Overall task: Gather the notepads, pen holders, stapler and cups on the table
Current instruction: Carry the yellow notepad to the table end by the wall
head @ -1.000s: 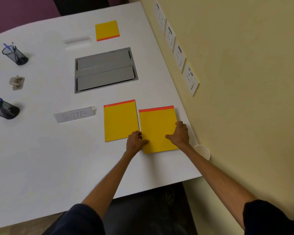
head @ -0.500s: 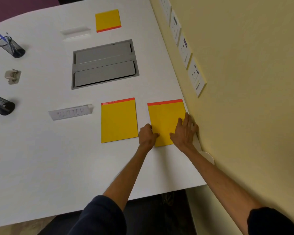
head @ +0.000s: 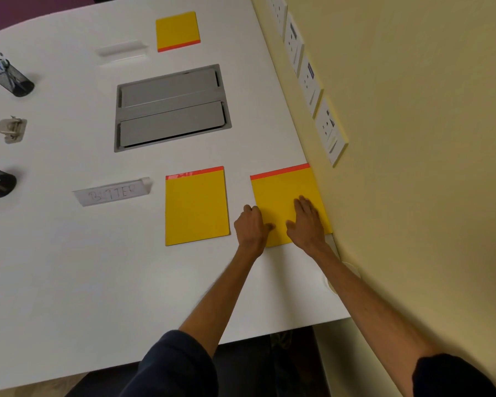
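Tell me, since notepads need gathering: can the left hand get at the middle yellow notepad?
Probably yes: the left hand rests beside the middle yellow notepad, with only bare white table between.

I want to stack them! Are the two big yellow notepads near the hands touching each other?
Apart. The head view shows a strip of white table between the left yellow notepad and the right yellow notepad.

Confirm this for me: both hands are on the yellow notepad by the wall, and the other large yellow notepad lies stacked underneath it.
Not quite. The head view shows the left hand and right hand on the notepad by the wall, but the other large notepad is not underneath it. It lies flat beside it, to the left, with a strip of bare table between them.
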Tool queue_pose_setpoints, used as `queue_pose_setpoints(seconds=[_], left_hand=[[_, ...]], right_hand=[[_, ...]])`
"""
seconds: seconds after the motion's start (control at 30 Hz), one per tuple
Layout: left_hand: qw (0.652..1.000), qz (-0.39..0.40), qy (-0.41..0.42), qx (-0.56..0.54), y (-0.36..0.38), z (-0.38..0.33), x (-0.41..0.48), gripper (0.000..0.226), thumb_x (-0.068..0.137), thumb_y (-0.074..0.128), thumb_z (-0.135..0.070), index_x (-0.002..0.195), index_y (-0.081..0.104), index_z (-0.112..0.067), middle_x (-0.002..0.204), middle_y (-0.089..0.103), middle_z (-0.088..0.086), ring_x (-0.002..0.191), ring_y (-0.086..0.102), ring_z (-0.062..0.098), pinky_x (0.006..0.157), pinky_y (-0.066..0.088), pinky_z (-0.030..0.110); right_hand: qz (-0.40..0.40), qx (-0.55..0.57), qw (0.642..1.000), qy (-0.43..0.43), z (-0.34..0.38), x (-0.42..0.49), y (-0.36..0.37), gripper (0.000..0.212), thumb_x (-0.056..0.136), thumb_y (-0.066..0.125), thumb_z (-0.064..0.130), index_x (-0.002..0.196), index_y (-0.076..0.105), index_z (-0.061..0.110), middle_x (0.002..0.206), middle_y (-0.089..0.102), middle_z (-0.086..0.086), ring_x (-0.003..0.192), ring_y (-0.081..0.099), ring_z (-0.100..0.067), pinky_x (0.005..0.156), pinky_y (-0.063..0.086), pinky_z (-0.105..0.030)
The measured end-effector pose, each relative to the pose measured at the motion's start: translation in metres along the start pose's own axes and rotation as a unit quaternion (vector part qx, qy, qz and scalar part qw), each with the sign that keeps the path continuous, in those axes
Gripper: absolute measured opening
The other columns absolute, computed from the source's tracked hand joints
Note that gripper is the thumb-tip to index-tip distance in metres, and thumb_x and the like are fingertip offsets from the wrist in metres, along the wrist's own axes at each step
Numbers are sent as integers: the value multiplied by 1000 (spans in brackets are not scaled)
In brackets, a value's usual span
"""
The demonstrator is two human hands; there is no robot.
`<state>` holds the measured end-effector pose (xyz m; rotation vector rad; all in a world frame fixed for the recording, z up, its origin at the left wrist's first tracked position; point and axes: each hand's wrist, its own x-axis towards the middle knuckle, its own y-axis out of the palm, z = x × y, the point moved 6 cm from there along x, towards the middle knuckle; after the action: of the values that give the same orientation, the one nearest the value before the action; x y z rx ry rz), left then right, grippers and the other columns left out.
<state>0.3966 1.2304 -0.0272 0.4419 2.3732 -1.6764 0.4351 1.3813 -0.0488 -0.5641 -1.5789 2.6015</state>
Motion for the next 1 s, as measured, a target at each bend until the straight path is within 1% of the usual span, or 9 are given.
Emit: queue_pose_setpoints(seconds=[0.13, 0.2, 0.33, 0.53, 0.73, 0.8, 0.87, 0.93, 1.0], left_hand=[[995, -2, -8, -102, 4, 6, 4, 53, 82, 75, -39, 116, 54, -4, 117, 57, 14, 100, 59, 30, 79, 47, 37], [994, -8, 0, -107, 6, 7, 4, 52, 83, 74, -38, 117, 53, -4, 118, 56, 14, 100, 59, 31, 80, 47, 39], [995, -24, 7, -93, 6, 6, 2, 51, 84, 73, -40, 115, 53, -5, 115, 57, 13, 99, 58, 30, 78, 48, 40], [994, -30, 10, -105, 10, 6, 6, 45, 88, 69, -35, 117, 53, -4, 115, 56, 14, 105, 54, 30, 79, 45, 39], [992, 20, 34, -123, 18, 9, 0, 48, 90, 67, -23, 129, 47, -2, 122, 53, 19, 113, 50, 34, 86, 45, 42], [990, 43, 48, -123, 16, 12, -1, 53, 89, 69, -22, 132, 45, -2, 125, 52, 18, 116, 50, 33, 90, 44, 42], [989, 38, 54, -135, 10, 18, -2, 58, 88, 70, -18, 137, 43, -3, 130, 51, 18, 119, 50, 32, 93, 46, 42], [985, 8, 50, -163, -1, 29, -3, 59, 88, 67, -12, 141, 41, -6, 133, 51, 16, 121, 52, 30, 96, 47, 43], [984, -29, 44, -168, -13, 44, -4, 53, 90, 61, -4, 141, 44, -7, 133, 52, 16, 121, 54, 31, 95, 49, 44]], right_hand=[[15, 6, 1000, -13, -3, 6, -1, 69, 96, 55, 29, 152, 22, 6, 162, 14, -9, 150, 9, -24, 120, 15, -37], [5, 2, 1000, -5, -1, 8, -1, 69, 96, 55, 27, 152, 22, 6, 162, 14, -10, 150, 9, -24, 120, 15, -39], [-4, -13, 1000, 1, 0, 6, 6, 68, 97, 52, 25, 153, 19, 5, 162, 12, -11, 151, 6, -25, 121, 8, -42], [12, -12, 1000, -15, 1, 18, 5, 69, 97, 54, 27, 153, 19, 5, 162, 12, -11, 151, 6, -26, 121, 9, -42], [18, -27, 999, -4, 4, 21, 1, 70, 96, 57, 26, 152, 21, 4, 161, 15, -12, 150, 10, -27, 120, 16, -43], [20, -43, 999, 15, 8, 21, -1, 69, 95, 58, 25, 151, 24, 5, 160, 18, -13, 148, 15, -29, 118, 21, -47], [13, -48, 998, 43, 13, 21, -3, 65, 92, 61, 21, 147, 31, 6, 155, 28, -15, 142, 26, -33, 112, 29, -53], [-15, -26, 998, 56, 23, 20, -6, 59, 89, 61, 16, 142, 38, 7, 145, 39, -16, 132, 37, -36, 104, 36, -54], [-46, 9, 998, 48, 40, 18, -8, 52, 88, 61, 12, 137, 44, 7, 139, 45, -16, 125, 43, -35, 99, 40, -49]])
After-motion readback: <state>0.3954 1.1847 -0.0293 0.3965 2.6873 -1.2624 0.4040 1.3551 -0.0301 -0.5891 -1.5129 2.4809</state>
